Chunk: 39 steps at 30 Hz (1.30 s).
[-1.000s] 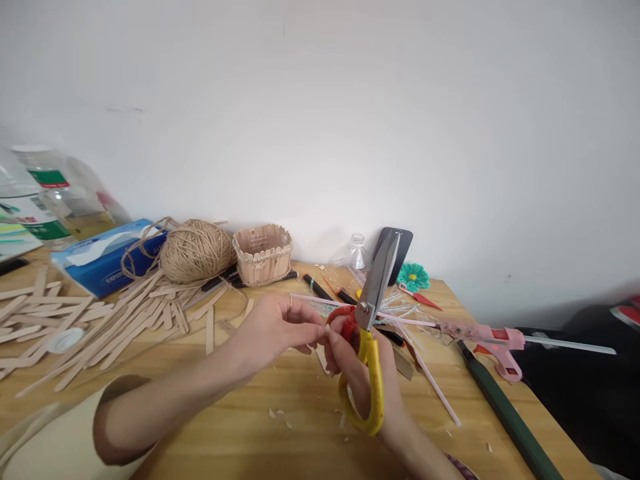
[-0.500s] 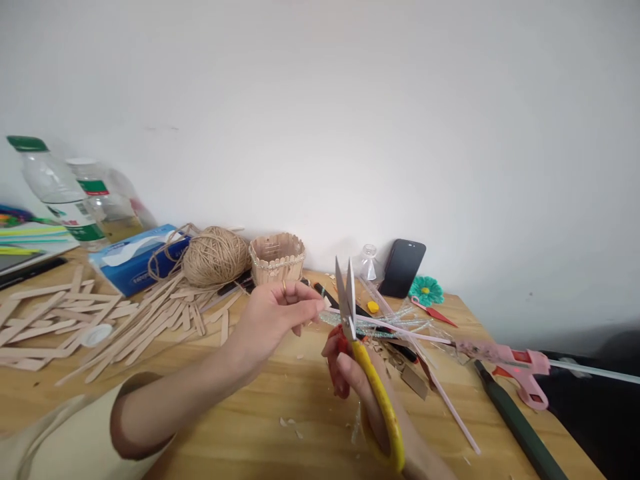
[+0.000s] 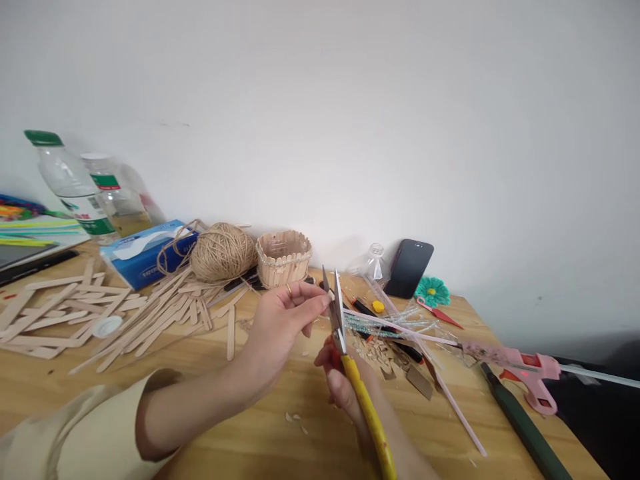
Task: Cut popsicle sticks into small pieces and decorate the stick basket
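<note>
My right hand is wrapped round the scissors, which have one yellow and one red handle. Their steel blades point up and stand a little apart. Just left of the blades, my left hand pinches a small pale piece between thumb and forefinger. The tip of that piece reaches between the blades; its kind is too small to make out. Behind the hands sits a small basket of wooden sticks with a beaded trim round it. Strings of pale beads lie right of the blades.
Wooden craft sticks are strewn on the left, near a twine ball, a blue tissue pack and bottles. To the right are a pink glue gun, a phone, a teal flower and wood scraps.
The scissors have shifted left, and their blades now straddle the piece at my left fingertips. The whole scene has slid slightly right in the view.
</note>
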Tool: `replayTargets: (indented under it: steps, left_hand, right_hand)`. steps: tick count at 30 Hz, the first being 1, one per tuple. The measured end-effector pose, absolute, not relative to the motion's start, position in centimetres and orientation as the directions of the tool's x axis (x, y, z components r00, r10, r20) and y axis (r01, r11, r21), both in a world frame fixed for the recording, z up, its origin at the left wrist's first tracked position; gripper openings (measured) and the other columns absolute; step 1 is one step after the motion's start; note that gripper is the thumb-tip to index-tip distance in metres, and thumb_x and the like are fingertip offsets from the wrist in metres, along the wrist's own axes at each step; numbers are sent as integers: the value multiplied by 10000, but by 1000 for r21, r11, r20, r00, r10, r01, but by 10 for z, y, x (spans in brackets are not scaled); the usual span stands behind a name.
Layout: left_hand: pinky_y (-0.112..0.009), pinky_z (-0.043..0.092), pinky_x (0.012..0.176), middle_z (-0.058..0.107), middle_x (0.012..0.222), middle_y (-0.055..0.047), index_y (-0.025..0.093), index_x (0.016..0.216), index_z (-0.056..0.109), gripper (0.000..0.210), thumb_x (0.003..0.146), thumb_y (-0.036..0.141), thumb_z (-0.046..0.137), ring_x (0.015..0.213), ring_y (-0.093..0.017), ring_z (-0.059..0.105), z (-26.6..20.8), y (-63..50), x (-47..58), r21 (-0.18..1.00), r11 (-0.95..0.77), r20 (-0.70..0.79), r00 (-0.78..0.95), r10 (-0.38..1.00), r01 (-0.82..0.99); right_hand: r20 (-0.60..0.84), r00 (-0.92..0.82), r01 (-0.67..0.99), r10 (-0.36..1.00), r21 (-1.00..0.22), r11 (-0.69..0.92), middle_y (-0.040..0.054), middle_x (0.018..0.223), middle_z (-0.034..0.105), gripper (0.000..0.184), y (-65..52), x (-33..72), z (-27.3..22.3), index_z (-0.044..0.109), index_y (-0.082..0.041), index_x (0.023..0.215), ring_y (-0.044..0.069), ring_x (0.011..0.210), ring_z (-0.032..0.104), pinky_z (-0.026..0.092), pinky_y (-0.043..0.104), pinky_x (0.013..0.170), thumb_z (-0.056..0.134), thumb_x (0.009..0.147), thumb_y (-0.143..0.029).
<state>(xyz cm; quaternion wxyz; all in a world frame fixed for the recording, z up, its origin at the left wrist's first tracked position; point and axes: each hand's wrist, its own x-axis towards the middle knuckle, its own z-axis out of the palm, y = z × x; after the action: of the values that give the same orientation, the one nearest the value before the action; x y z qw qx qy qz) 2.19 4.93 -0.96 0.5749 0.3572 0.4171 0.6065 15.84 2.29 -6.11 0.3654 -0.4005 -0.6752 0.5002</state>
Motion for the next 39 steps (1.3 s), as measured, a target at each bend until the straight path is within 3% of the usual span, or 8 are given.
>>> replayTargets:
  steps: [15, 24, 39]
  left_hand:
    - [-161, 412, 502, 659, 660, 1, 160, 671, 681, 94, 694, 251, 675, 651, -97, 554, -9, 52, 15, 917, 105, -92, 52, 994, -385]
    - [-193, 422, 483, 640, 601, -3, 144, 626, 666, 82, 646, 223, 675, 597, -113, 555, -1, 62, 8, 961, 165, -154, 66, 986, -221]
    - [-211, 462, 533, 688, 651, -18, 149, 653, 672, 83, 650, 230, 690, 651, -135, 617, -3, 61, 7, 964, 111, -94, 78, 993, -242]
  right_hand:
    - [57, -384, 271, 922, -947, 172, -33, 640, 366, 501, 23, 164, -56, 426, -185, 725, 110, 549, 327, 275, 230, 472, 389, 793, -680]
    - [-44, -364, 314, 930, -946, 78, -33, 639, 365, 538, 23, 162, -41, 405, -194, 692, 109, 555, 303, 270, 232, 479, 441, 726, -729]
    - [11, -432, 284, 902, -947, 148, -27, 656, 393, 523, 26, 168, -41, 466, -185, 761, 118, 572, 311, 277, 235, 504, 411, 767, -705]
